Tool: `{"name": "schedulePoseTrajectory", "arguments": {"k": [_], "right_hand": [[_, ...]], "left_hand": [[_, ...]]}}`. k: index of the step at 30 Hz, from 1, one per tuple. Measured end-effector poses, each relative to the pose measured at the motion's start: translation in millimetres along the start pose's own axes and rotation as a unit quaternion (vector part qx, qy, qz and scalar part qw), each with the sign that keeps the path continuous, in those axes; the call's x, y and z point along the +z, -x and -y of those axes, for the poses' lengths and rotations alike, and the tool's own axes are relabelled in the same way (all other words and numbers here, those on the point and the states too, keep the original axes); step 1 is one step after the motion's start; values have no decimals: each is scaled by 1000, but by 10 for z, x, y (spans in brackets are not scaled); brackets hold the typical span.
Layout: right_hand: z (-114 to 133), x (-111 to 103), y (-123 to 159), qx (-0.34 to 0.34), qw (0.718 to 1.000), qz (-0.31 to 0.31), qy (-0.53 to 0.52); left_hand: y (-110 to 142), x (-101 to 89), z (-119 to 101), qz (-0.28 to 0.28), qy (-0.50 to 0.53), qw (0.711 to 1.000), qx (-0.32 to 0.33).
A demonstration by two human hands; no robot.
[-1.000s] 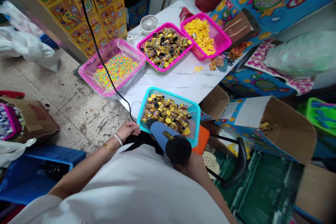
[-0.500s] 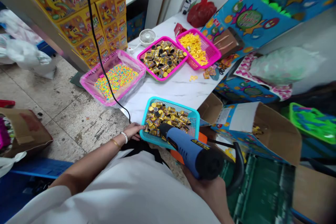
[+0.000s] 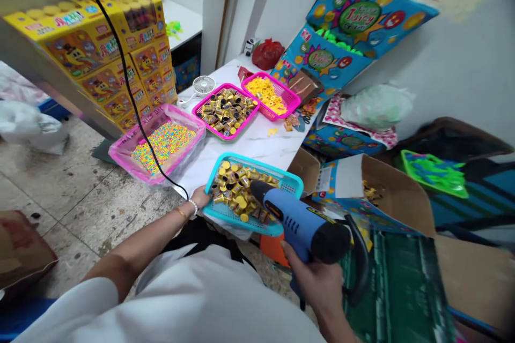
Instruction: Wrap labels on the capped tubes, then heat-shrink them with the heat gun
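While the left hand (image 3: 200, 196) steadies a turquoise plastic basket (image 3: 261, 167) at the edge of the white bench (image 3: 257, 144), its fingers curled against the rim, yellow-capped canisters (image 3: 235, 191) lie heaped inside. The right hand's (image 3: 309, 278) fingers clamp a blue heat gun (image 3: 300, 228), nozzle aimed into the pile. Any sweep has room above the basket, with an open cardboard carton (image 3: 394, 193) close on the right.

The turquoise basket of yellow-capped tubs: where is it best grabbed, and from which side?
Take the turquoise basket by its raised rim, coming from the near side, where the left hand already is. The rigid lip gives fingers an edge to hook, and this side seems safest because the blue heat gun in the right hand reaches over the far part.
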State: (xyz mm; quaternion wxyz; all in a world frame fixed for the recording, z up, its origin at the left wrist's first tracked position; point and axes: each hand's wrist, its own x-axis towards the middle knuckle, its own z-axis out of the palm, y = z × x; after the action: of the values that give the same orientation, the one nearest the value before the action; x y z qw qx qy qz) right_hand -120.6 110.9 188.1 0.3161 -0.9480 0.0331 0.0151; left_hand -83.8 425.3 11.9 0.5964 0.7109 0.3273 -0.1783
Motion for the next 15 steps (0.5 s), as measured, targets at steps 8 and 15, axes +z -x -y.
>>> {"name": "schedulePoseTrajectory", "arguments": {"k": [8,15], "right_hand": [[182,66,-352,3,999,18,40],[686,281,-547,-87,989,92,77]], "left_hand": [[-25,79,91,6,-13,1000,-2],[-9,74,125,-3,-42,999,12]]}}
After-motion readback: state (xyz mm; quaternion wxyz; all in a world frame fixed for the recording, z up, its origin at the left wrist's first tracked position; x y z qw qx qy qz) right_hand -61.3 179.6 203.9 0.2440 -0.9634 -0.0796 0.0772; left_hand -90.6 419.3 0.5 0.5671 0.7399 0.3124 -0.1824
